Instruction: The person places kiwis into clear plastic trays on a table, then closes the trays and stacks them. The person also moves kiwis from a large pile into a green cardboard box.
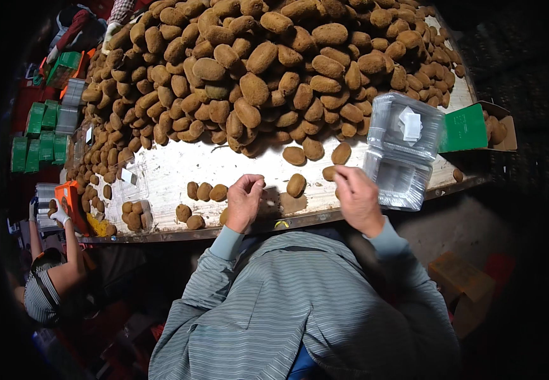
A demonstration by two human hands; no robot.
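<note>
A large heap of brown kiwifruit (255, 90) covers the back of the white table (265, 166). My left hand (245, 202) hovers over the front of the table with thumb and fingertips close together; whether it holds anything small cannot be told. Just left of it lie a row of kiwifruit (203, 191) and a few more loose ones. My right hand (359, 199) has its fingertips at a kiwifruit (329, 173), and its grip is partly hidden. One kiwifruit (296, 185) lies between my hands. Stacked clear plastic clamshell boxes (397, 183) rest beside my right hand, with white labels (410, 125) on them.
A green carton (464, 127) holding kiwifruit is at the right edge. An open clamshell with kiwifruit (135, 216) sits at the left front. Farther left are green boxes (46, 145), an orange crate (71, 206) and a co-worker with gloved hands (59, 213). Other people stand at the upper left.
</note>
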